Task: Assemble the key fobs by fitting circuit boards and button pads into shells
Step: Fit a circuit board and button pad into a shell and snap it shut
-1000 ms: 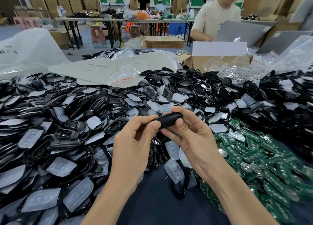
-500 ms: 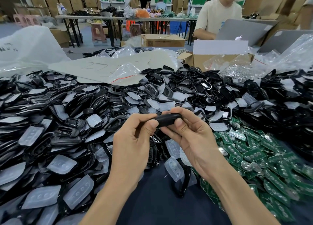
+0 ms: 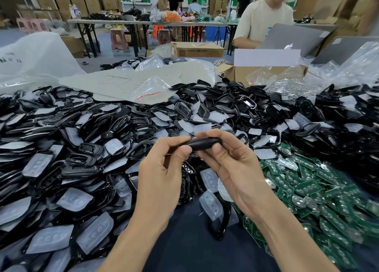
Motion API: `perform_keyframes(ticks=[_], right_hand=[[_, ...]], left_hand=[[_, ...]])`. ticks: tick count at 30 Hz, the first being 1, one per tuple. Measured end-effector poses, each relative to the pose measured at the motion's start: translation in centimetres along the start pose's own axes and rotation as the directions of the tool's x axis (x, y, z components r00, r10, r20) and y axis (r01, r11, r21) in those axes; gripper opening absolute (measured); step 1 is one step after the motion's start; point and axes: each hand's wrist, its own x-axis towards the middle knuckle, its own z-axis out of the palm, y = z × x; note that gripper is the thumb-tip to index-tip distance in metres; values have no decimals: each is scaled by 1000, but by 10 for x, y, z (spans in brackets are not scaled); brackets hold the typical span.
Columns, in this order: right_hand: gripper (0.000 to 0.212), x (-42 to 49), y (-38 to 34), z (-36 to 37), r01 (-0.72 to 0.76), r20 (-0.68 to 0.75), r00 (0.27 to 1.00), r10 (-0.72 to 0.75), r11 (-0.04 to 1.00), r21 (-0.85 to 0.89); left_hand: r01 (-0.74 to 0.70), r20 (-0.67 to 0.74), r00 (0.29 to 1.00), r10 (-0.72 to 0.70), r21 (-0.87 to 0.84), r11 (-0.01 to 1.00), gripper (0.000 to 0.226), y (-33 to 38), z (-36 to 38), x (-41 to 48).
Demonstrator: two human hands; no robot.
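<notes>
Key fob (image 3: 205, 144): a black closed shell, held edge-on above the table, at the centre of the view.
Left hand (image 3: 162, 175): fingers closed on the left end of the fob.
Right hand (image 3: 231, 169): fingers closed on the right end.
Shells and button pads (image 3: 82, 148): heaped from 9 to 1 o'clock.
Circuit boards (image 3: 307, 189): green pile at 4 o'clock.
Table (image 3: 184, 251): dark cloth seen at 6 o'clock.

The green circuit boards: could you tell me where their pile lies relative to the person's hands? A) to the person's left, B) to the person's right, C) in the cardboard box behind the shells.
B: the green circuit boards are heaped beside the right hand, on the table's right.
</notes>
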Motion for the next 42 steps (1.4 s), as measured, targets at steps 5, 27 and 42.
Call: perform_keyframes(ticks=[5, 27, 42], right_hand=[[21, 0, -1, 1, -14, -17, 1000, 14, 1000, 4], [17, -2, 5, 0, 77, -160, 977, -142, 930, -360], [19, -2, 6, -5, 87, -89, 983, -162, 831, -549]], left_hand=[[5, 13, 1000, -4, -55, 998, 15, 2, 2, -1], [16, 97, 995, -21, 59, 998, 25, -2, 10, -6], [-82, 49, 996, 76, 139, 987, 17, -4, 6, -6]])
